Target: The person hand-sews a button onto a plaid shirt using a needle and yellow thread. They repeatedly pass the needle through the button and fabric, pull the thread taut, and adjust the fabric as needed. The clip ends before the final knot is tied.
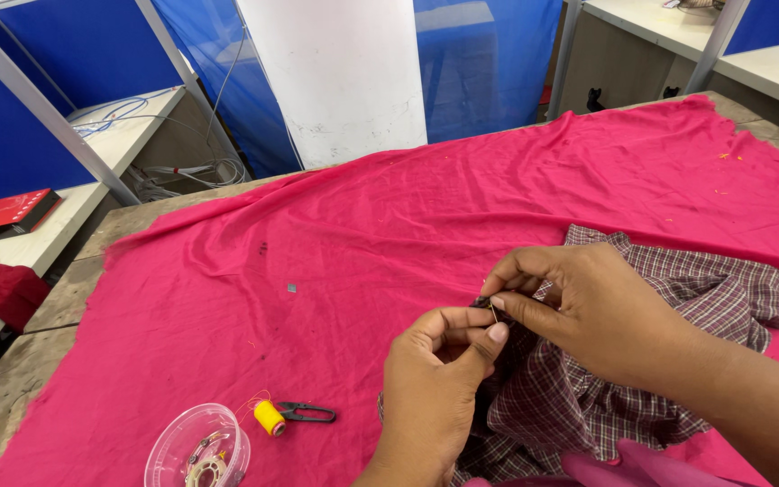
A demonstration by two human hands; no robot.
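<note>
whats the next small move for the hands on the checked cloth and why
Probably draw the needle on through. The right hand pinches it between thumb and forefinger right at the edge of the checked cloth, and the left hand grips that edge just below, holding it steady. The thread is too fine to see. The yellow spool and snips lie apart on the pink cloth.

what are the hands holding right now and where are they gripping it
Both hands pinch the edge of the plaid shirt. The right hand also holds a thin needle by fingertips; left hand grips fabric beside it.
</note>
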